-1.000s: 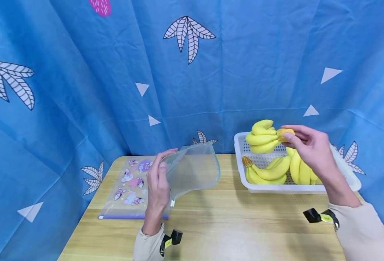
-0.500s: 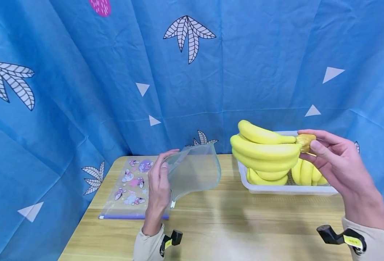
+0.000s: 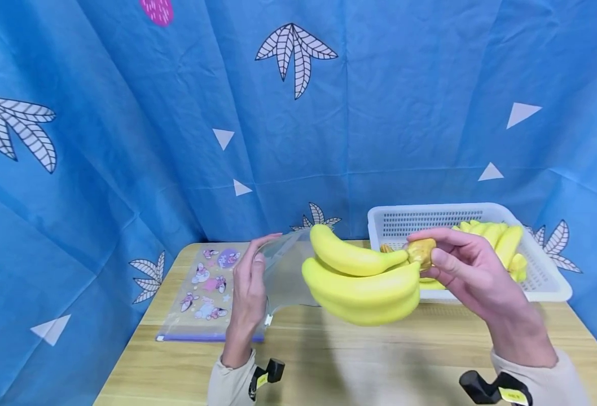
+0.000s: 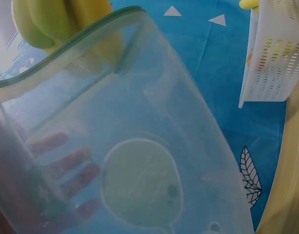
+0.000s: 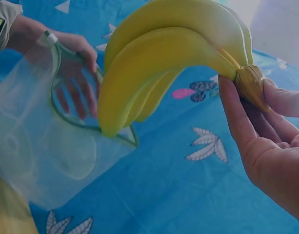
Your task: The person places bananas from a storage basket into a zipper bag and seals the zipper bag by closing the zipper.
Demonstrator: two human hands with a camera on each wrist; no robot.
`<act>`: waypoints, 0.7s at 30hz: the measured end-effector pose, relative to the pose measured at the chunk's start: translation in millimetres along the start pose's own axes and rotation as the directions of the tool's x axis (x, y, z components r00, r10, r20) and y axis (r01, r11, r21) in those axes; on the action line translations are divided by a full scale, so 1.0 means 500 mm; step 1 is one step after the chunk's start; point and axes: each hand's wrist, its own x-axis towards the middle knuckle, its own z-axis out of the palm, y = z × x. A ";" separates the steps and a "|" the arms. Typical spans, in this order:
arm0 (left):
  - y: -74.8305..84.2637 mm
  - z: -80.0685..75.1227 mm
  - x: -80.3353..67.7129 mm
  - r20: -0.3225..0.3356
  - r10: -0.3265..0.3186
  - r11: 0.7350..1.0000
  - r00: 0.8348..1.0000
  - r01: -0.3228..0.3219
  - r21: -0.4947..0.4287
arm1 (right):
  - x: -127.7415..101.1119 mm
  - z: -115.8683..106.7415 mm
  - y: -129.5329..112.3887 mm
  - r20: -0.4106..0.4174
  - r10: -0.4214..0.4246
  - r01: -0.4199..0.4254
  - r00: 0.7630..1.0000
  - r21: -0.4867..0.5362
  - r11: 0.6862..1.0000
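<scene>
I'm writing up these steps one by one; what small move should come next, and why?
Probably ease the bananas tips-first into the bag: the right hand grips them by the stem, their tips point toward the bag, and the left hand holds it with its mouth parted.
</scene>
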 end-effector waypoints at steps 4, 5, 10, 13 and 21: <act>-0.002 0.000 0.000 -0.005 0.004 1.000 1.000 -0.004 0.009 | -0.002 0.004 -0.004 0.017 -0.054 0.053 0.998 0.063 0.997; -0.002 0.000 0.001 -0.005 0.013 1.000 1.000 -0.013 0.011 | -0.001 0.005 -0.003 0.024 -0.063 0.061 0.998 0.080 0.995; -0.003 0.000 0.006 0.000 0.054 0.999 0.999 -0.054 0.005 | 0.008 0.017 0.022 0.030 -0.019 0.016 0.999 0.071 0.997; -0.003 0.002 0.004 0.003 0.059 0.998 0.998 -0.059 -0.009 | 0.010 0.024 0.042 0.018 0.016 -0.016 1.000 0.034 0.999; -0.001 0.003 -0.001 0.014 0.055 0.998 0.998 -0.055 -0.028 | 0.011 0.045 0.055 -0.033 0.119 -0.119 0.992 -0.021 0.993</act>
